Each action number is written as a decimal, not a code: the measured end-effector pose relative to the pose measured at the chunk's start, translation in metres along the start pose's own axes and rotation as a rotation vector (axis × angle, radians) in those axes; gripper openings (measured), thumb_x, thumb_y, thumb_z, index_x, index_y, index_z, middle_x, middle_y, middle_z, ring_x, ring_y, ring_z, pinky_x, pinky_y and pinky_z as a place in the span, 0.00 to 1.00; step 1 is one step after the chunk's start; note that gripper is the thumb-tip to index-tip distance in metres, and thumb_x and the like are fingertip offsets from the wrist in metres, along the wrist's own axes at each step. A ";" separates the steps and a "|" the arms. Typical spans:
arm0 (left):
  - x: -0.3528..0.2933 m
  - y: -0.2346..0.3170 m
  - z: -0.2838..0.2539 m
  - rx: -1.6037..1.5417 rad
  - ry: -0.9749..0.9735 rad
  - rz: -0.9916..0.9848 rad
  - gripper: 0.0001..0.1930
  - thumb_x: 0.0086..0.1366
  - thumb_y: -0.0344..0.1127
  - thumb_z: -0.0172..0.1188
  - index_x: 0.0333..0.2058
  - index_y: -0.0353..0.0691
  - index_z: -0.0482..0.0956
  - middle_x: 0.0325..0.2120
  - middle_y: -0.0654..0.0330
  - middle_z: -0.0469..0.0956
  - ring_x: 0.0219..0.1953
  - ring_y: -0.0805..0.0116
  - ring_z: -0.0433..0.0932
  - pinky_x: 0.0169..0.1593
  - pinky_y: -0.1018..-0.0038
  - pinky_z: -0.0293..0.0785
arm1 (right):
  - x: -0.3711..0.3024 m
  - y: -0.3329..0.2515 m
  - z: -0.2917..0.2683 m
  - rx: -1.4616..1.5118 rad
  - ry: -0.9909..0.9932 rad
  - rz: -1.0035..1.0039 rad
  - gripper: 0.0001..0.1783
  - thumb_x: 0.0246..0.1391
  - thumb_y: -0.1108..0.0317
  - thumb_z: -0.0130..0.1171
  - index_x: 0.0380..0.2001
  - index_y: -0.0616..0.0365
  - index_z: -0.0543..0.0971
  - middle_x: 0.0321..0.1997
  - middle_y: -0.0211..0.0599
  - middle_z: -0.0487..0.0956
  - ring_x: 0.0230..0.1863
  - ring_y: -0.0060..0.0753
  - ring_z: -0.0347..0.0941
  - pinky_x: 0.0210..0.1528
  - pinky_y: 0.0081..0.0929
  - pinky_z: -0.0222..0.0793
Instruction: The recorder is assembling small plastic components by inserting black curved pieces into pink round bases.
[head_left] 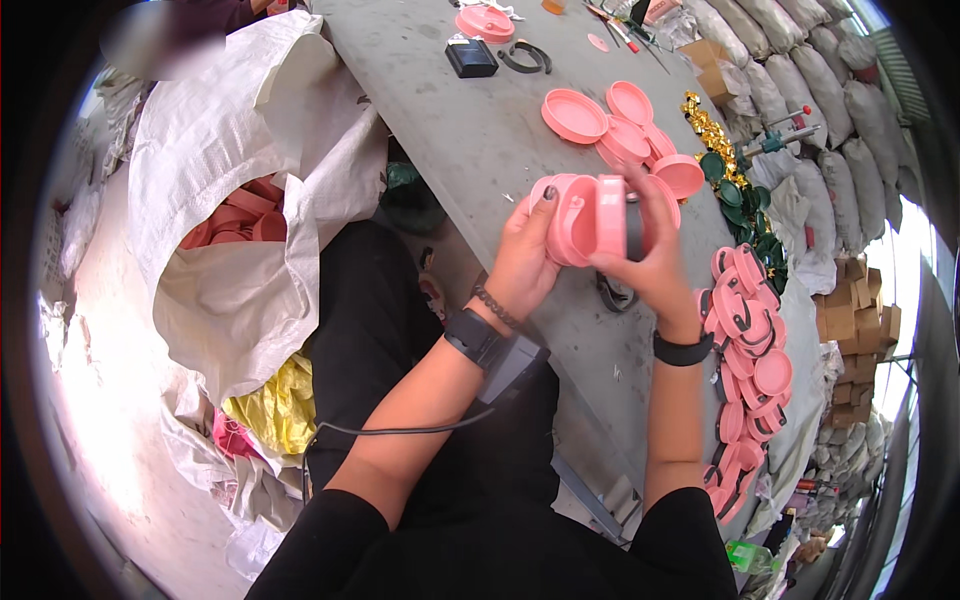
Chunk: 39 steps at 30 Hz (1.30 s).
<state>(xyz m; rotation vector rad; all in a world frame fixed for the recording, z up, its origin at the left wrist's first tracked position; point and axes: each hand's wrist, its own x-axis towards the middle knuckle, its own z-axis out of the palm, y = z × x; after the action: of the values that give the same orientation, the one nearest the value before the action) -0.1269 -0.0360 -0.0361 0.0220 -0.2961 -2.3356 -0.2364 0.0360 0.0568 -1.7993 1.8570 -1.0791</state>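
Over the grey table point(470, 170), my left hand point(527, 262) is closed on a pink round plastic case point(572, 222), thumb along its rim. My right hand point(662, 262) grips a second pink round piece point(610, 215) with a black strap point(634, 228) along its side. The two pink pieces are face to face, touching or nearly so; I cannot tell whether they are joined. Just beneath my hands lies a black strap loop point(617, 297). Beyond them sit several loose pink round cups point(575, 116).
Pink cases with black straps point(752, 318) are heaped along the table's right side, near green pieces point(735, 203) and gold ones point(708, 128). A black box point(471, 59) stands at the far end. On the left, a white sack point(215, 125) holds pink parts point(240, 213).
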 end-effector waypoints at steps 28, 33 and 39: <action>-0.004 0.003 0.001 -0.099 0.103 -0.017 0.17 0.64 0.36 0.49 0.49 0.38 0.60 0.46 0.57 0.68 0.47 0.64 0.72 0.45 0.62 0.76 | -0.038 0.038 -0.032 -0.519 -0.515 0.281 0.24 0.32 0.59 0.71 0.32 0.57 0.73 0.34 0.32 0.71 0.40 0.32 0.67 0.46 0.26 0.61; -0.005 0.006 0.001 -0.085 0.093 -0.007 0.17 0.65 0.38 0.47 0.49 0.37 0.60 0.47 0.55 0.69 0.48 0.61 0.72 0.47 0.59 0.74 | -0.060 0.022 -0.024 -0.592 -0.246 0.205 0.22 0.31 0.54 0.70 0.28 0.54 0.73 0.33 0.33 0.72 0.39 0.38 0.66 0.50 0.33 0.54; -0.003 0.005 -0.001 -0.055 0.086 -0.018 0.18 0.65 0.41 0.47 0.49 0.35 0.62 0.47 0.53 0.70 0.49 0.59 0.73 0.50 0.58 0.73 | -0.079 0.023 -0.020 -0.655 -0.188 0.271 0.13 0.39 0.61 0.65 0.22 0.56 0.73 0.32 0.33 0.72 0.39 0.38 0.66 0.52 0.36 0.50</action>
<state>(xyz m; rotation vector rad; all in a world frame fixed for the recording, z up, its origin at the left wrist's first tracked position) -0.1210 -0.0374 -0.0360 0.0979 -0.1899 -2.3528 -0.2547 0.1148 0.0332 -1.7903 2.4120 -0.1949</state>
